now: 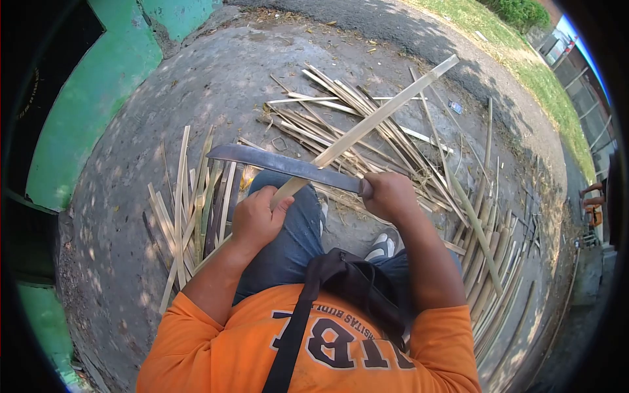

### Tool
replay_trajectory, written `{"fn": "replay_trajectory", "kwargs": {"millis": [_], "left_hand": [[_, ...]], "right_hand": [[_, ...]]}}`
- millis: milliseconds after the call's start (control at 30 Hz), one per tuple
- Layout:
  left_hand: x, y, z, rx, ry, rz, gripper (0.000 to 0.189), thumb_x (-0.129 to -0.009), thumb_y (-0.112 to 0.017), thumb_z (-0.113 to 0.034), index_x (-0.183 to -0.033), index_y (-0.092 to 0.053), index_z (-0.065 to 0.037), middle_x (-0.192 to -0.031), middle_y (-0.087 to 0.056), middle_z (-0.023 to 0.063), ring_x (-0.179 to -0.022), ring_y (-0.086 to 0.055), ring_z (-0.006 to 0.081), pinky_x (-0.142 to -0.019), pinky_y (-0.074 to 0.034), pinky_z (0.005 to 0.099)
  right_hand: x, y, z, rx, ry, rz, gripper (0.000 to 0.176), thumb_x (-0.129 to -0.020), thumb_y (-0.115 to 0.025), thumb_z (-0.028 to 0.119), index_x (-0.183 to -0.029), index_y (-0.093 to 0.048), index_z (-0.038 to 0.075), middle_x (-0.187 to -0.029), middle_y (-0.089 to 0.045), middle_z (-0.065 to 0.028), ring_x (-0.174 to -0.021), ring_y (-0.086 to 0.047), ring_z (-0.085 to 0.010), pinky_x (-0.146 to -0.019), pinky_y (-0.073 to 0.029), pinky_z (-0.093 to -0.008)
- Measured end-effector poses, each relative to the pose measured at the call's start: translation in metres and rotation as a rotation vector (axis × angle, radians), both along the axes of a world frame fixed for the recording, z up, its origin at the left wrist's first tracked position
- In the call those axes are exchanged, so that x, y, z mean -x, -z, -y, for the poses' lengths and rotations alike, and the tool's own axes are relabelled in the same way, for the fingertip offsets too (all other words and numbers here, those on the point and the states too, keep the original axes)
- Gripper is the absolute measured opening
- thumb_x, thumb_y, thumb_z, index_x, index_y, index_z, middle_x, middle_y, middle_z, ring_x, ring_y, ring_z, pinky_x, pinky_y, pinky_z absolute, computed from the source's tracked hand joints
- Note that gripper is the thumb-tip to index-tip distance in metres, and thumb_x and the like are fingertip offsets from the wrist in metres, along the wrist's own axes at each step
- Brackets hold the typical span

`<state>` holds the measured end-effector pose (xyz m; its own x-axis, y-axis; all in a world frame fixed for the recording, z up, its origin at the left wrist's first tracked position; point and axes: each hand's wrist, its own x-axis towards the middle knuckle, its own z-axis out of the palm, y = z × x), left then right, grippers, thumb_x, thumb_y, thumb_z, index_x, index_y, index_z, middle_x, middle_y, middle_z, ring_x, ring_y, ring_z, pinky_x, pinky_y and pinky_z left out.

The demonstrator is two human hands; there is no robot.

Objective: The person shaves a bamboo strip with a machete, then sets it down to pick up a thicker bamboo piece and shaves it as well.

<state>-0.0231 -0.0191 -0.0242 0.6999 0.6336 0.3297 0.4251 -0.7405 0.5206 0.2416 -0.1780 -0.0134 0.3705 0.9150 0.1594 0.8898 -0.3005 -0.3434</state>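
Note:
My left hand (259,219) is closed round a long pale bamboo strip (377,116), which slants up and away to the right. In my right hand (388,195) is the handle of a long machete (275,162). The blade points left, lies across the strip just beyond my left hand, and appears to touch it. Both hands are above my knees, with the strip's lower end running back under my left forearm.
Split bamboo strips (357,105) lie in a loose pile ahead. More strips (180,216) are at the left, and bamboo poles (488,242) at the right. A green wall (85,111) stands far left. A person (595,200) is partly visible far right.

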Motion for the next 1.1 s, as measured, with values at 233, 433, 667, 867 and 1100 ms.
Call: {"fn": "replay_trajectory", "kwargs": {"millis": [233, 433, 667, 867, 1100], "left_hand": [[-0.003, 0.004, -0.003, -0.04, 0.034, 0.069, 0.04, -0.1, -0.066, -0.045, -0.097, -0.07, -0.005, -0.083, -0.071, 0.0193, -0.074, -0.069, 0.0426, -0.063, -0.053, 0.0503], [0.005, -0.003, -0.001, 0.029, -0.016, -0.02, 0.041, -0.101, -0.065, -0.045, -0.095, -0.068, -0.005, -0.079, -0.069, 0.0184, -0.072, -0.068, 0.0426, -0.064, -0.052, 0.0516], [0.002, -0.004, -0.001, 0.018, 0.017, -0.005, 0.041, -0.101, -0.064, -0.046, -0.094, -0.066, -0.005, -0.076, -0.067, 0.0176, -0.069, -0.066, 0.0421, -0.061, -0.051, 0.052], [-0.001, 0.0, 0.003, 0.064, -0.003, 0.007, 0.041, -0.101, -0.065, -0.046, -0.095, -0.068, -0.005, -0.078, -0.069, 0.0182, -0.071, -0.068, 0.0421, -0.062, -0.052, 0.0506], [0.003, 0.001, 0.0, 0.007, -0.004, 0.059, 0.042, -0.1, -0.066, -0.044, -0.095, -0.067, -0.003, -0.078, -0.069, 0.019, -0.071, -0.067, 0.0429, -0.061, -0.052, 0.0503]], "right_hand": [[0.034, 0.011, -0.025, 0.014, -0.07, -0.018, 0.009, -0.076, -0.069, 0.021, -0.078, -0.071, 0.012, -0.074, -0.07, -0.0157, -0.075, -0.071, -0.0387, -0.069, -0.056, -0.0505], [-0.006, 0.011, -0.021, 0.018, 0.157, 0.045, 0.012, -0.082, -0.067, 0.021, -0.083, -0.072, 0.01, -0.08, -0.072, -0.0185, -0.079, -0.071, -0.0413, -0.073, -0.057, -0.0521], [-0.07, 0.011, 0.017, -0.143, 0.437, -0.128, 0.02, -0.087, -0.069, 0.025, -0.09, -0.074, 0.007, -0.082, -0.071, -0.0241, -0.082, -0.069, -0.0456, -0.075, -0.056, -0.0529], [0.004, 0.005, -0.003, -0.126, 0.027, -0.011, 0.016, -0.084, -0.066, 0.022, -0.08, -0.067, 0.007, -0.07, -0.064, -0.021, -0.069, -0.066, -0.0432, -0.065, -0.053, -0.0534], [-0.009, 0.016, -0.019, -0.074, 0.033, 0.007, 0.012, -0.08, -0.067, 0.02, -0.081, -0.068, 0.009, -0.073, -0.067, -0.0201, -0.074, -0.067, -0.0435, -0.069, -0.055, -0.0538]]}}
